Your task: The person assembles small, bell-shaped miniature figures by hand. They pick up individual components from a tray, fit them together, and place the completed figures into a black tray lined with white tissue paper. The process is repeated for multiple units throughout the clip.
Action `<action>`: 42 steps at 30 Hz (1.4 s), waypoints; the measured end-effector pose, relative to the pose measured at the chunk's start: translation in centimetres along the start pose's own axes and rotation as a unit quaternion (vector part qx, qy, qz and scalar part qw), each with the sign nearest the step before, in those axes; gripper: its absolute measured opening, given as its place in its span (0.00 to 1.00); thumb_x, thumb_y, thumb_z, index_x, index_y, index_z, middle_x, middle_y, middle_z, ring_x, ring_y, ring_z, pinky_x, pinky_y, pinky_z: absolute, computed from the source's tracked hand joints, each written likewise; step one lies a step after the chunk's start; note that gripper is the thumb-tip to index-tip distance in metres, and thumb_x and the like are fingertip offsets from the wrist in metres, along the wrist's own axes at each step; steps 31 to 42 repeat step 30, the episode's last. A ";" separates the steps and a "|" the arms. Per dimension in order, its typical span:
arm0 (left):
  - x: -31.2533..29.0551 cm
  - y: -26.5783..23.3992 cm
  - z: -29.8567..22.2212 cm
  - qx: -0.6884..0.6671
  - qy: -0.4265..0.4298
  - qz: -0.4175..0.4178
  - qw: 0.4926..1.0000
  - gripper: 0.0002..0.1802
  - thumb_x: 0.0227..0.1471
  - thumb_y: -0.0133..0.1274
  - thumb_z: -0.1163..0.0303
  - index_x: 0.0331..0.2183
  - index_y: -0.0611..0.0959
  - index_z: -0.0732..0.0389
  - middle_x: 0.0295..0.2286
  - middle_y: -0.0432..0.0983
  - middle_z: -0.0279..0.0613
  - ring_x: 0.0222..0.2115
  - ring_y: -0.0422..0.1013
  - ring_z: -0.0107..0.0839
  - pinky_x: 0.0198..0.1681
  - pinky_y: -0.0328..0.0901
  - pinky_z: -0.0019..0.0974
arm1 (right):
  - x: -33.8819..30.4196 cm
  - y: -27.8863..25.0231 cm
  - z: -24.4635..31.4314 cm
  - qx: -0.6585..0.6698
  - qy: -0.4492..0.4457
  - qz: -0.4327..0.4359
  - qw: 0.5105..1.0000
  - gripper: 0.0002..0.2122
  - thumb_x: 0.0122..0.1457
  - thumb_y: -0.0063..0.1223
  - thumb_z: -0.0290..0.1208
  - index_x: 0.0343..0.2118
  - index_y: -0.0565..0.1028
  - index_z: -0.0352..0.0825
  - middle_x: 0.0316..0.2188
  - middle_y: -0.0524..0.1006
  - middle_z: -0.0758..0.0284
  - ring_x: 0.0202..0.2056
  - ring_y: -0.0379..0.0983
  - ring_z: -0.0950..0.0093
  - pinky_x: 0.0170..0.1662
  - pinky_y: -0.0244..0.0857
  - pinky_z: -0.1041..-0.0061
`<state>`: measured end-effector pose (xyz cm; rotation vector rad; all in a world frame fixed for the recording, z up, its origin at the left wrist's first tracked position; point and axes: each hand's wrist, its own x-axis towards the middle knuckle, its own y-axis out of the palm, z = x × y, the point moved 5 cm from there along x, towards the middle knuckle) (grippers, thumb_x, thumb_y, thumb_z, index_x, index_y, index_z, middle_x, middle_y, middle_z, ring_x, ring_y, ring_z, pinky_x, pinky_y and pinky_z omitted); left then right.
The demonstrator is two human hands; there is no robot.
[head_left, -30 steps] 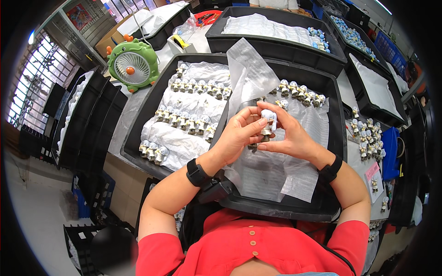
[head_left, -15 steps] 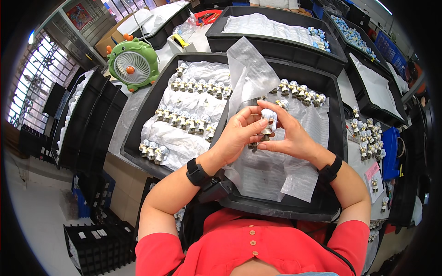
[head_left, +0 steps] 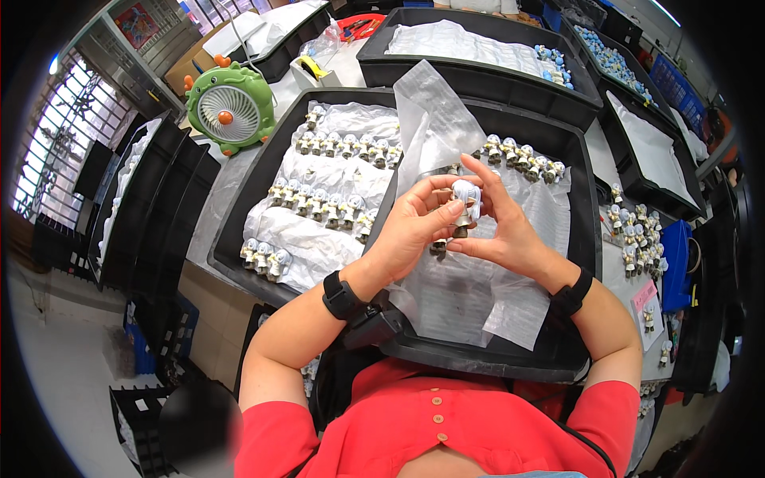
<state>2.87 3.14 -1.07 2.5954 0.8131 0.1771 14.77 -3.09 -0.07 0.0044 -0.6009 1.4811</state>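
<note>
My left hand (head_left: 413, 231) grips a small figurine (head_left: 463, 205) with pale blue hair, a light outfit and dark feet, the thumb pressed against its body. Close on its other side is my right hand (head_left: 510, 235), with index finger raised and thumb spread out near the feet; whether a fingertip touches it I cannot tell. Beneath my left palm the dark base of what looks like another figurine (head_left: 437, 248) shows, mostly hidden. Both hands are above a black tray (head_left: 586, 239) lined with translucent foam sheet (head_left: 450, 299). Similar figurines (head_left: 522, 158) stand in a row at its far side.
To the left, another black tray (head_left: 231, 231) holds rows of figurines on white wrapping. A green fan (head_left: 231, 111) stands behind it. More figurines (head_left: 637, 235) cluster on the table at right, by a blue bin (head_left: 677, 263). A large black tray (head_left: 486, 88) lies at the back.
My right index finger has lifted and the right fingers have spread away from the figurine. The figurine has turned slightly in my left hand. A dark blurred shape has appeared at the lower left.
</note>
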 end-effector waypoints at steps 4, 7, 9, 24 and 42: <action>0.1 -0.1 0.1 0.001 0.002 -0.003 1.000 0.21 0.53 0.51 0.68 0.49 0.69 0.60 0.39 0.71 0.39 0.37 0.68 0.23 0.37 0.65 0.27 | 0.1 -0.1 0.1 -0.015 -0.023 -0.008 1.000 0.45 0.38 0.69 0.31 0.60 0.53 0.42 0.51 0.66 0.62 0.46 0.67 0.71 0.39 0.66 0.77; 0.0 -0.2 0.1 0.002 0.009 -0.006 1.000 0.21 0.53 0.51 0.69 0.49 0.68 0.60 0.38 0.71 0.38 0.37 0.68 0.22 0.37 0.65 0.27 | 0.2 -0.1 0.5 -0.030 -0.040 -0.011 0.999 0.43 0.38 0.69 0.31 0.59 0.55 0.42 0.52 0.65 0.62 0.46 0.67 0.72 0.38 0.66 0.77; 0.0 -0.2 0.1 -0.002 0.009 -0.010 1.000 0.21 0.53 0.51 0.69 0.49 0.68 0.60 0.38 0.71 0.38 0.37 0.68 0.22 0.37 0.65 0.27 | 0.2 -0.2 0.6 -0.034 -0.039 -0.010 0.999 0.42 0.39 0.68 0.32 0.59 0.56 0.42 0.53 0.64 0.63 0.46 0.67 0.72 0.38 0.66 0.77; 0.0 -0.7 -0.2 -0.013 0.018 -0.050 0.998 0.18 0.55 0.47 0.68 0.48 0.69 0.61 0.36 0.71 0.37 0.34 0.71 0.23 0.36 0.67 0.28 | 0.2 -0.9 1.5 -0.088 -0.044 -0.030 0.995 0.37 0.39 0.67 0.32 0.55 0.61 0.41 0.50 0.64 0.66 0.46 0.64 0.73 0.39 0.65 0.77; 0.1 -1.2 0.1 -0.017 0.022 -0.056 0.998 0.18 0.55 0.46 0.68 0.47 0.69 0.61 0.35 0.73 0.37 0.32 0.71 0.24 0.36 0.67 0.28 | 0.2 -0.9 1.4 -0.079 -0.032 -0.029 0.996 0.37 0.38 0.67 0.32 0.55 0.62 0.41 0.50 0.65 0.66 0.45 0.65 0.73 0.40 0.65 0.77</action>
